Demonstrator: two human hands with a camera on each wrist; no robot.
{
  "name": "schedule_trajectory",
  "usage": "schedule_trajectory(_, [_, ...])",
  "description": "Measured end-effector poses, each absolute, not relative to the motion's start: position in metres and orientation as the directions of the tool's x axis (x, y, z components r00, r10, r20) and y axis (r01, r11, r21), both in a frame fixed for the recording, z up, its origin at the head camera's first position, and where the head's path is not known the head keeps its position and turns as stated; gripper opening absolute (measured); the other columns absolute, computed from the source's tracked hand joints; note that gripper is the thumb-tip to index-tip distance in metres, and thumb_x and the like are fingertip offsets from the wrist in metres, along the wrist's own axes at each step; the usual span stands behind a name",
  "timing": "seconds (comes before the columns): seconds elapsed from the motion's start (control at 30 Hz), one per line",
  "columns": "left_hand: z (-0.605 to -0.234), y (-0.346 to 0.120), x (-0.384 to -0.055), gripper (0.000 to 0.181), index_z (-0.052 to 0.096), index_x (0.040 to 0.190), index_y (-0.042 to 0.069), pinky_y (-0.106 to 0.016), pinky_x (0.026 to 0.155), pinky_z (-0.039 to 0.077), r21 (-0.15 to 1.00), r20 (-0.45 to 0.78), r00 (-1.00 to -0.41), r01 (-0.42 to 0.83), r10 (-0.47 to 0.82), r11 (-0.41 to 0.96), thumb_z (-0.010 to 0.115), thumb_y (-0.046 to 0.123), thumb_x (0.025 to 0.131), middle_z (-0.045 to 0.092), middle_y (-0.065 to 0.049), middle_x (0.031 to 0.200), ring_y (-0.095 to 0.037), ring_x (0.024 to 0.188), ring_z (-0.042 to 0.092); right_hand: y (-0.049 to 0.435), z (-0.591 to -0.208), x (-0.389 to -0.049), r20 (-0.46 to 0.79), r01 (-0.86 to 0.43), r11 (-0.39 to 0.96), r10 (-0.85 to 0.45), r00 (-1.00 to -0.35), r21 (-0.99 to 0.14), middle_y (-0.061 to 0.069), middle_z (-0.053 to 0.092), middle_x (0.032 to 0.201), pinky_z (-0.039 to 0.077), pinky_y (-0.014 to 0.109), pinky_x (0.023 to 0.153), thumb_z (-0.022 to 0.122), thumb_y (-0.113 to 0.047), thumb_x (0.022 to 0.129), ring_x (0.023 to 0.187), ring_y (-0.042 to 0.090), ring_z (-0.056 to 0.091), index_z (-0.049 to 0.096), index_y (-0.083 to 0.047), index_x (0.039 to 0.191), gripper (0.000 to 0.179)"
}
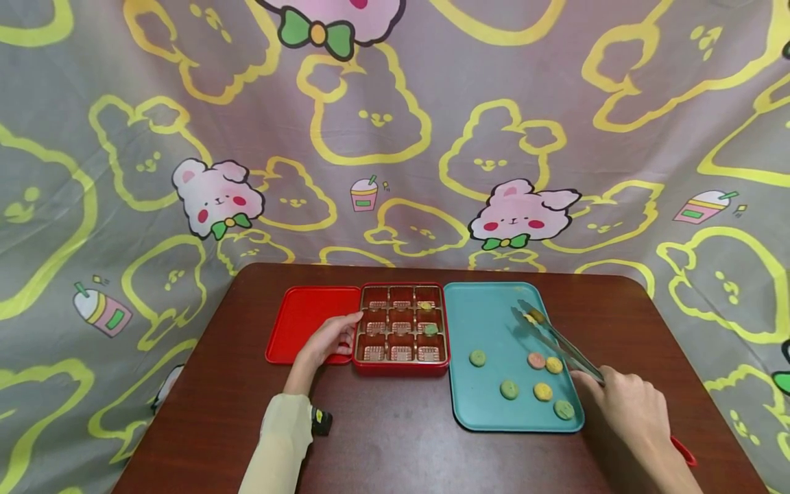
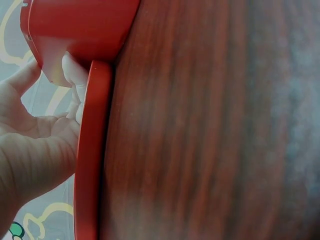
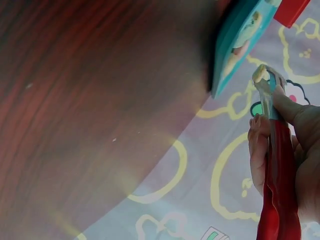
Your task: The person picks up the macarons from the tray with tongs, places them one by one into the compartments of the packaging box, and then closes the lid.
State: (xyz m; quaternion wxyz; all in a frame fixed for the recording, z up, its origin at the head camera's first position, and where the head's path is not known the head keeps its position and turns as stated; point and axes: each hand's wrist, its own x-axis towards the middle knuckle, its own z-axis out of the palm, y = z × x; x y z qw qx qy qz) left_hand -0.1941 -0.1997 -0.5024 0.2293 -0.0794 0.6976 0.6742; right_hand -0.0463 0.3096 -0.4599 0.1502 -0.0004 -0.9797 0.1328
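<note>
My right hand [image 1: 632, 405] grips metal tongs [image 1: 570, 351] with red handles [image 3: 281, 185]. Between the tong tips, over the far right of the blue tray [image 1: 484, 315], is a yellowish cookie [image 3: 260, 74]. Green, yellow and pink round cookies [image 1: 509, 390] lie on the tray. My left hand [image 1: 330, 339] touches the left side of a red box [image 1: 401, 368], its fingers extended to the rim and wall. The box has a nine-compartment insert; a yellow cookie [image 1: 426, 306] is in the far right compartment, and a green one [image 1: 431, 329] in the middle right.
A red lid [image 1: 302, 309] lies flat left of the box, partly under my left hand. Box and tray stand side by side on a dark wooden table [image 1: 395, 425]. Behind the table hangs a patterned curtain [image 1: 395, 192].
</note>
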Motion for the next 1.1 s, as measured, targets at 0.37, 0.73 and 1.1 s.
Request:
schedule_trajectory(0.37, [-0.504, -0.201, -0.194, 0.031, 0.069, 0.087, 0.015, -0.027, 0.058, 0.053, 0.911, -0.411, -0.886, -0.403, 0.214, 0.082, 0.061, 0.041, 0.102, 0.06, 0.002, 0.069, -0.012, 0.062, 0.056, 0.292, -0.457, -0.049, 0.409, -0.121, 0.967, -0.019, -0.913, -0.226, -0.004, 0.027, 0.05, 0.026, 0.035, 0.038, 0.083, -0.034, 0.087, 0.042, 0.019, 0.031, 0.038, -0.016, 0.062, 0.055])
schedule_trajectory(0.73, [-0.502, -0.2, -0.193, 0.032, 0.069, 0.088, 0.013, -0.027, 0.058, 0.052, 0.908, -0.419, -0.884, -0.41, 0.209, 0.087, 0.06, 0.039, 0.103, 0.058, 0.001, 0.069, -0.012, 0.063, 0.055, 0.28, -0.461, -0.05, 0.5, -0.226, 0.955, -0.103, -0.86, -0.193, -0.008, 0.023, 0.053, 0.022, 0.03, 0.038, 0.066, -0.055, 0.095, 0.042, 0.013, 0.026, 0.037, -0.017, 0.062, 0.059])
schedule_trajectory(1.1, [-0.502, -0.201, -0.192, 0.031, 0.067, 0.087, 0.013, -0.026, 0.057, 0.052, 0.908, -0.42, -0.885, -0.411, 0.203, 0.084, 0.059, 0.038, 0.104, 0.059, 0.001, 0.068, -0.012, 0.062, 0.055, 0.264, -0.459, -0.049, 0.473, -0.226, 0.951, -0.104, -0.875, -0.209, -0.008, 0.023, 0.053, 0.023, 0.03, 0.039, 0.074, -0.052, 0.091, 0.044, 0.012, 0.026, 0.033, -0.018, 0.062, 0.06])
